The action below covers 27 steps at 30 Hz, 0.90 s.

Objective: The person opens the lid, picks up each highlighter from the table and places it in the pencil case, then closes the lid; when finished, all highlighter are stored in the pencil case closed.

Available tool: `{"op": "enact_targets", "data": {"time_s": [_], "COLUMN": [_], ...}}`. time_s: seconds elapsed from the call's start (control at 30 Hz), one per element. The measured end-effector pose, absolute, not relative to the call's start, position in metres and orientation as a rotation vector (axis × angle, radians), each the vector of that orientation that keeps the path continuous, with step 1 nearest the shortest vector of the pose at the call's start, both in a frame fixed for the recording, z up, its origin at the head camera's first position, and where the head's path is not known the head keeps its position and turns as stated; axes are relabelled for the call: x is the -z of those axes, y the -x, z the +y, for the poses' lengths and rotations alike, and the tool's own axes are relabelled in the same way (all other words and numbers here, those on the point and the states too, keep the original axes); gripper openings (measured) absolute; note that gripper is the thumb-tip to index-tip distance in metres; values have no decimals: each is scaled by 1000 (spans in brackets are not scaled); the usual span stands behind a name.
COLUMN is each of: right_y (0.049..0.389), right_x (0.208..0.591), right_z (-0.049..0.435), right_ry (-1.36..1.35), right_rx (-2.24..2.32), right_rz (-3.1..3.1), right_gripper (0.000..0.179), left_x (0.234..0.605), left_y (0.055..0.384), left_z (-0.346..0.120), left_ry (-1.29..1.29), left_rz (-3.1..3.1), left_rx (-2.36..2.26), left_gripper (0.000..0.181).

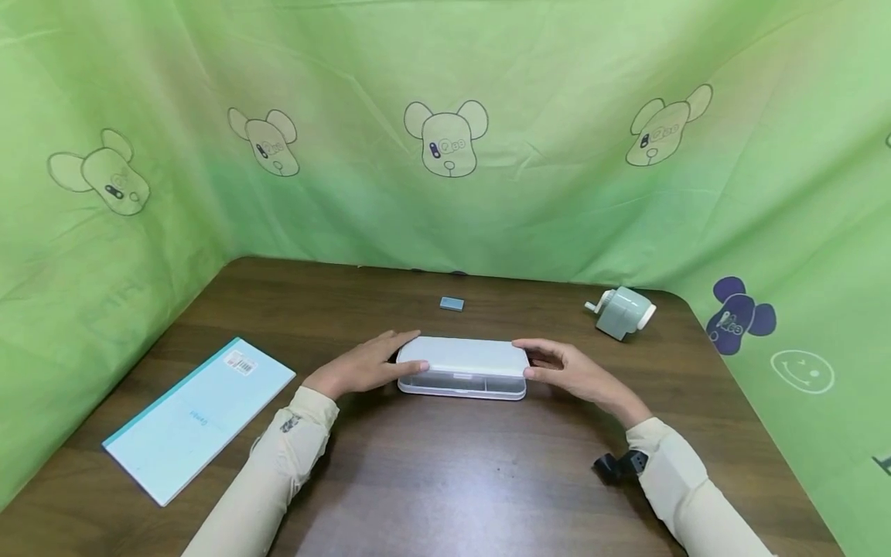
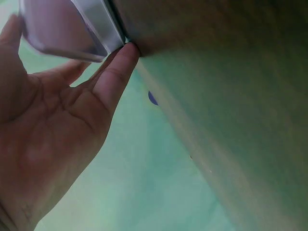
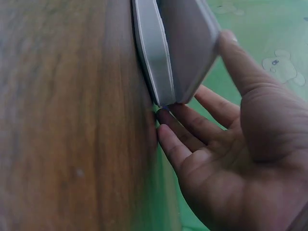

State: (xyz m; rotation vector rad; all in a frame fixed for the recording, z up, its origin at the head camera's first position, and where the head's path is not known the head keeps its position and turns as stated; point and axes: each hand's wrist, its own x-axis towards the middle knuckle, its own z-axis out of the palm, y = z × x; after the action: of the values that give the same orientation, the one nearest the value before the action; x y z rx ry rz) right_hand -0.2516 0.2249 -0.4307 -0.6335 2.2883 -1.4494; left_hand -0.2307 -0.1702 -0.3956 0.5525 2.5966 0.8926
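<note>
A white pencil case (image 1: pixel 462 357) sits on the table in the head view, its lid part raised over the tray (image 1: pixel 462 393). Dividers show in the gap at the front. My left hand (image 1: pixel 372 363) holds the left end, thumb on the lid's front edge and fingers toward the back. At the opposite end my right hand (image 1: pixel 567 375) has its thumb at the lid's front corner and its fingers behind. The right wrist view shows the lid (image 3: pixel 190 48) tilted away from the tray, with the fingers (image 3: pixel 175 147) by the hinge side.
Behind the case lies a small blue eraser (image 1: pixel 452 304). A grey-green crank pencil sharpener (image 1: pixel 625 312) is at the back right. A light blue notebook (image 1: pixel 198 418) with a barcode label lies at the left. Green printed cloth (image 1: pixel 445 216) hangs around the table.
</note>
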Motion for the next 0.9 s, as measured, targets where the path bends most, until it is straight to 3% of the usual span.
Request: {"op": "enact_targets", "data": {"time_s": [0.23, 0.9], "right_y": [251, 243], "right_x": [431, 448], "right_z": [222, 219], "right_ry": [732, 740], "right_rx": [1414, 1345], "right_rz": [2291, 2372], "right_gripper": [63, 68], "left_x": [401, 409], "left_y": [229, 222], "left_z": [-167, -153], "left_ry": [-576, -489], "left_rz": [2648, 2692], "left_rx": [-827, -762], "left_gripper": [99, 95]}}
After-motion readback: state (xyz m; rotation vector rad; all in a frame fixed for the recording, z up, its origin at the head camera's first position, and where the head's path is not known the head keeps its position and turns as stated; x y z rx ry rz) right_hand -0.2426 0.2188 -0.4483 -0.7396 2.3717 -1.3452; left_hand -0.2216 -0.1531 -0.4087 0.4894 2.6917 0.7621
